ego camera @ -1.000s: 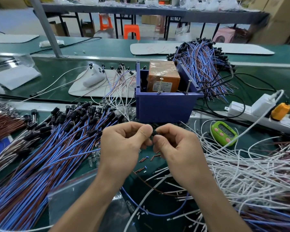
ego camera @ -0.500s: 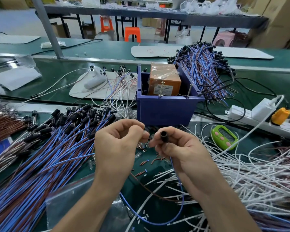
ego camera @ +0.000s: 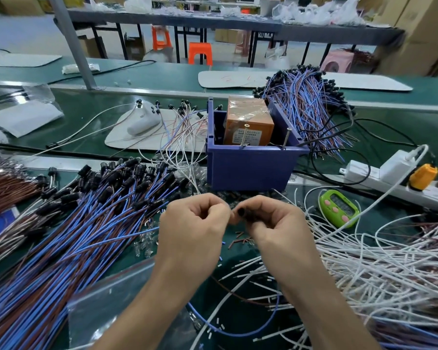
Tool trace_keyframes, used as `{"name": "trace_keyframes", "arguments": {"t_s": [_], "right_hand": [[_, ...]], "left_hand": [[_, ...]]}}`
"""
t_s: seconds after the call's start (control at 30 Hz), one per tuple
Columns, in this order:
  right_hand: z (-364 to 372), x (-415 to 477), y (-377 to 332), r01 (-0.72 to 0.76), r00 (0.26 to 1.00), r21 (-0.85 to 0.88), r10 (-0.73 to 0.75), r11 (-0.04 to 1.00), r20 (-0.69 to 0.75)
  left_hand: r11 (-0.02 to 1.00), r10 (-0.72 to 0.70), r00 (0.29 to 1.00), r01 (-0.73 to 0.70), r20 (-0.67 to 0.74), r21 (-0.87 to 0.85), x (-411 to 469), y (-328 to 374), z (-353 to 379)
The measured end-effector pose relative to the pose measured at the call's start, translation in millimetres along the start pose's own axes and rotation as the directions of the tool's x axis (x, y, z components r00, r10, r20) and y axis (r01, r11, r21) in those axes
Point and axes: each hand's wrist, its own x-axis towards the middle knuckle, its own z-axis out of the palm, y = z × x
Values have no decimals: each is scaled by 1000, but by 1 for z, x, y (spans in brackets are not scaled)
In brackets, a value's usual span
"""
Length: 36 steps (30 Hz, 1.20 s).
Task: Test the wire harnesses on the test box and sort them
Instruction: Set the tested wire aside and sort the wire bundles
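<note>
While the hands stood a little apart half a second ago, with the connector's open end turned up in the right, they have now closed together again in front of the bin [ego camera: 250, 170]. My right hand [ego camera: 278, 231] pinches the black connector [ego camera: 242, 212] between thumb and curled fingers. My left hand [ego camera: 195, 223] sits just beside it with fingers curled and fingertips at the connector's mouth; whether it pinches anything I cannot tell. The harness's blue lead [ego camera: 238, 334] hangs from the right hand in a loop on the bench below the wrists. I judge this harness is being made ready at the connector end and has not yet reached the test box [ego camera: 248, 122], which stands in the bin, well apart from the hands, so neither test nor sorting is done for this piece. A large pile [ego camera: 81, 223] of blue and brown harnesses lies to the left, and a second pile [ego camera: 311, 109] lies beyond the bin. White wires [ego camera: 364, 261] sprawl to the right, close to the right forearm, around a green timer [ego camera: 339, 208]. Small clear bulbs [ego camera: 143, 247] lie scattered near the left hand. The loose white wires and the hanging loop could snag when the harness is lifted towards the box.
</note>
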Motion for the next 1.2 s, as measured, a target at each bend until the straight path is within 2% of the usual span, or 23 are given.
{"name": "trace_keyframes", "arguments": {"t_s": [0.07,0.17,0.27,0.37,0.5,0.63,0.73,1.0,1.13,1.2], "right_hand": [[2,-1,-2,8,998,-60,-12,998,-68],[-1,-1,-5,15,993,-102,-27,995,-118],[-1,-3,-8,10,993,-189,-31,982,-110],[5,-7,-10,36,996,-251,-56,967,-73],[3,-8,-15,31,994,-121,-44,992,-99],[-5,-6,-16,8,983,-183,-41,983,-181],[-7,-6,-15,3,986,-130,-25,991,-167],[-5,-6,-11,28,989,-84,-40,996,-142],[-5,-5,-10,18,990,-89,-30,996,-140],[-6,-5,-10,17,990,-112,-32,994,-138]], "left_hand": [[1000,-22,1000,22,-12,-17,1,-1,1],[999,-19,996,22,83,-37,0,-1,2],[996,-5,987,19,158,-86,-2,-1,2],[986,-3,988,28,152,-162,-1,1,3],[961,-31,990,67,136,-270,5,0,1],[954,-29,984,80,174,-289,11,-2,-3],[949,-18,972,91,234,-303,10,-3,-3],[884,-146,937,268,318,-384,12,-4,-4],[903,-148,952,241,269,-356,14,-5,-4],[940,-84,973,149,216,-306,13,-5,-5]]}}
